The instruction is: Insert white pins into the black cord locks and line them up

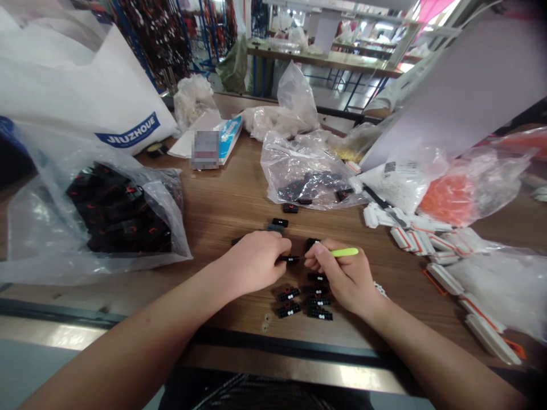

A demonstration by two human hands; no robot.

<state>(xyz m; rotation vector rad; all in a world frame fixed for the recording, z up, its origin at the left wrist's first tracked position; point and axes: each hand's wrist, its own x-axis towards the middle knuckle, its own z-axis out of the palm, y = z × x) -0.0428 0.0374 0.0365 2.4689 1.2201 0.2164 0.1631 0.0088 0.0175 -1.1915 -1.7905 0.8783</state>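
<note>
My left hand [262,259] is closed on a small black plastic connector [291,259] with white dots along its face. In my right hand [345,279], a slim tool with a yellow-green handle [345,252] is pinched, its thin dark end pointing left at the connector. Whether the tip touches it I cannot tell. Below, between the hands, similar black connectors [289,294] lie in two loose columns, some with red parts. Just beyond my left hand sits another black connector [280,222]. A further black piece [311,244] is partly hidden behind my right fingers.
A clear bag full of black connectors [123,210] stands at left, before a white JIUZHOUE bag [123,108]. Another clear bag [316,171] holds black parts ahead. White housings with orange seals [444,242] and a bag of orange pieces [448,199] are at right. A booklet [228,136] lies behind.
</note>
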